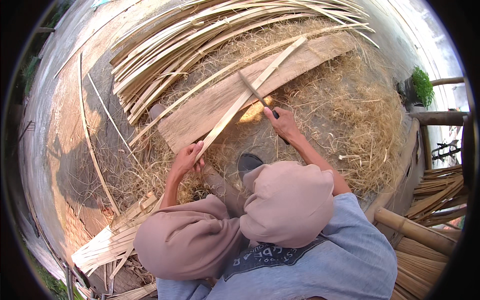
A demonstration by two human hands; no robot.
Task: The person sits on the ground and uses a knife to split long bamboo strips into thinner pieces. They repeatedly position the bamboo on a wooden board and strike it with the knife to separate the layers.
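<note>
A long pale bamboo strip point(232, 111) slants across a wooden plank point(200, 116), its far end lying over the plank's upper part. My left hand point(189, 157) grips the strip's near end between thumb and fingers. In my right hand point(283, 123) is a knife point(252, 88) with a dark handle and a long narrow blade. The blade crosses over the strip near the middle of the plank; whether its edge touches the strip I cannot tell. Under the plank's right side, thin curled shavings point(345, 110) cover the ground.
A big bundle of bamboo strips point(165, 60) lies beyond the plank. More strips point(107, 247) are stacked at my lower left, and single strips point(87, 130) lie on the left floor. Bamboo poles point(415, 230) stand at the right. My shoe point(249, 162) is between the hands.
</note>
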